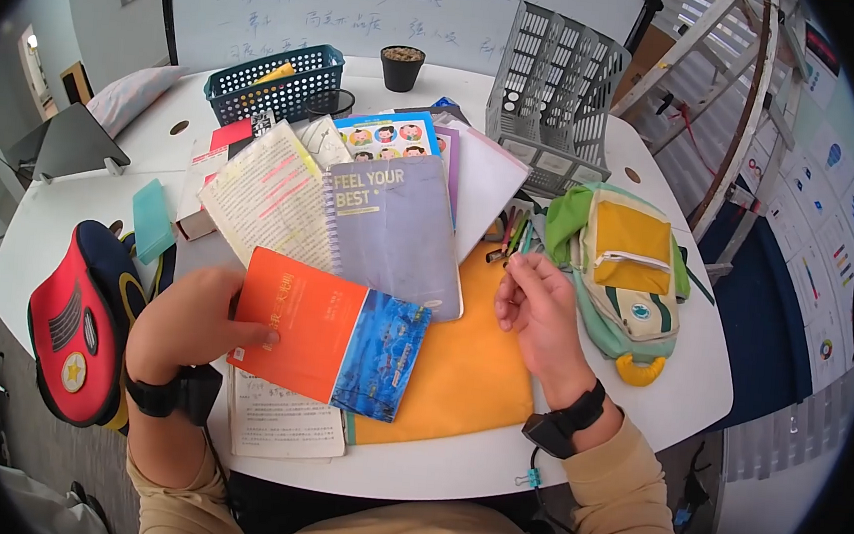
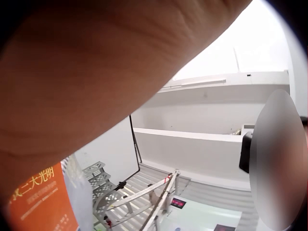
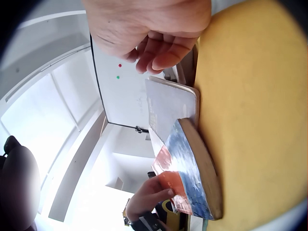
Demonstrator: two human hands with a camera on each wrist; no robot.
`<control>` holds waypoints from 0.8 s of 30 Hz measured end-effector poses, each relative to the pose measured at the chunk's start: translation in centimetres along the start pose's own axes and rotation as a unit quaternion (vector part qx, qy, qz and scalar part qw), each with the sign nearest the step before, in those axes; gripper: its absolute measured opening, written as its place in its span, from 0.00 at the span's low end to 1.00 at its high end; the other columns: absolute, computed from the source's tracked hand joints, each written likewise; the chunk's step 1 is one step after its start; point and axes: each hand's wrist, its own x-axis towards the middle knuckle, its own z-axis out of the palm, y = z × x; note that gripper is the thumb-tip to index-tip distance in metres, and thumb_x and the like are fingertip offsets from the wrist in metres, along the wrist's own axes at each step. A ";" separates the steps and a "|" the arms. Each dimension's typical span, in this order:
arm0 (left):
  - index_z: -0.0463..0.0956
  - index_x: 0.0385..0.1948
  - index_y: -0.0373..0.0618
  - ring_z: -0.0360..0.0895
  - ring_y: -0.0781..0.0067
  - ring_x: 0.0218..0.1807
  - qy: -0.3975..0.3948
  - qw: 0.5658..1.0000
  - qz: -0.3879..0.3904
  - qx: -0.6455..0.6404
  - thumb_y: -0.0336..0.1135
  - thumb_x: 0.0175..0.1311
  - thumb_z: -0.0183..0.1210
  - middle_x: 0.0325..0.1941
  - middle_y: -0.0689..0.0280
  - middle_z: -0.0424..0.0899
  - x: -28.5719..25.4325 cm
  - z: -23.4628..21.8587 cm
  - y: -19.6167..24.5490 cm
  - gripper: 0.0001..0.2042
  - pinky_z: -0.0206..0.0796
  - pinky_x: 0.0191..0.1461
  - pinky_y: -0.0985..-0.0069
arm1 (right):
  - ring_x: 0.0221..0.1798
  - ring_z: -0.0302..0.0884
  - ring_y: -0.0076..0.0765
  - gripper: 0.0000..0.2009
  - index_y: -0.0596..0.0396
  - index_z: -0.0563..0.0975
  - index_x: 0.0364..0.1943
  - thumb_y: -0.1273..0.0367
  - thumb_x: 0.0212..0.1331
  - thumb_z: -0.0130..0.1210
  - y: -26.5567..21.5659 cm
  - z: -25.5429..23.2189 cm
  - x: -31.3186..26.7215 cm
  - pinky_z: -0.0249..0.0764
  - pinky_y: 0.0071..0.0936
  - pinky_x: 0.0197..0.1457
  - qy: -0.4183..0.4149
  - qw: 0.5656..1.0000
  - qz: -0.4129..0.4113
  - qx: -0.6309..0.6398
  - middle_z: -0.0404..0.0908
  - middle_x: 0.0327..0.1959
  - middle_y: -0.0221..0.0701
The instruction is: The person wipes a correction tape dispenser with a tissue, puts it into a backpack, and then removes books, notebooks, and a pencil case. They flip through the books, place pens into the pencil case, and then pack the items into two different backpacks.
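An orange paperback book (image 1: 297, 322) with a blue picture band is gripped at its left side by my left hand (image 1: 187, 318), thumb on the cover and fingers hidden beneath. In the right wrist view the book's page edge (image 3: 204, 168) shows it as fairly thick. My right hand (image 1: 545, 301), fingers loosely curled and holding nothing, hovers near several pens (image 1: 520, 232) beside the backpack. Behind the book lies a grey spiral notebook (image 1: 394, 234) marked "FEEL YOUR BEST". A flat yellow-orange item (image 1: 485, 357) spreads under both, and an open-looking printed booklet (image 1: 284, 421) lies below the book.
A green and yellow backpack (image 1: 633, 263) lies at the right, a red and navy cap-like bag (image 1: 76, 330) at the left edge. Highlighted papers (image 1: 272, 195), a teal basket (image 1: 276, 79), a potted plant (image 1: 400, 69) and a grey file rack (image 1: 551, 91) stand or lie farther back.
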 end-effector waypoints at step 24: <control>0.75 0.73 0.36 0.86 0.71 0.66 0.157 0.792 0.296 -0.510 0.28 0.85 0.61 0.66 0.61 0.86 5.4 7.9 3.5 0.19 0.82 0.69 0.69 | 0.41 0.93 0.27 0.19 0.57 0.80 0.67 0.56 0.89 0.59 -0.3 0.6 -1.6 0.86 0.29 0.36 -0.092 0.995 -0.006 0.026 0.92 0.47 0.31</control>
